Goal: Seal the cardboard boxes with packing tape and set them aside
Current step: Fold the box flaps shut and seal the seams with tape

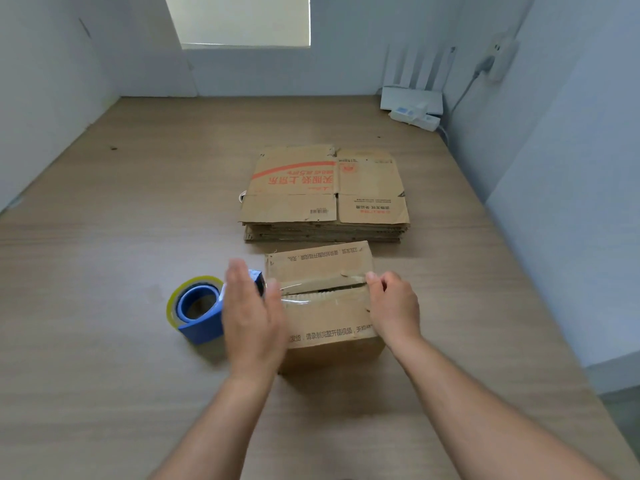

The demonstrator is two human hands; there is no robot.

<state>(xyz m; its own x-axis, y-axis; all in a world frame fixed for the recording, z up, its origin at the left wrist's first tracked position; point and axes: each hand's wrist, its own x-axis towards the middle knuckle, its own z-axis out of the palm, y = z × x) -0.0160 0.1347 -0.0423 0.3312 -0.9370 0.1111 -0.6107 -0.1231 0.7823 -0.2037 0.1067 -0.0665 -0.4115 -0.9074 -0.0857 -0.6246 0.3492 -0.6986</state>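
Box (323, 306) sits on the tabletop (104, 341), front and centre, just in front of the stack of flattened boxes (323, 192). Top flaps are folded down, with a gap visible along the centre seam. A clear tape strip (322, 295) runs across the seam from left edge to right edge, wrinkled in the middle. Printed text shows on both flaps.

Right hand (394, 306) is at the right end of the seam. Its fingers (373, 277) are curled, thumb and forefinger pinching the end of the tape strip at the box edge.

Left hand (254, 317) is at the left side of the box, held flat, fingers straight and pressed together, thumb against the box's left top edge. Can't tell if the palm touches anything behind it.

Tape dispenser (199, 308) is just left of the box: blue body, yellowish roll, lying on the tabletop and partly hidden by the left hand.

Far right corner has a white router (412, 98) with antennas up and a small white unit beside it. A plug adapter (498, 57) on the right wall has its cable running down toward the router.
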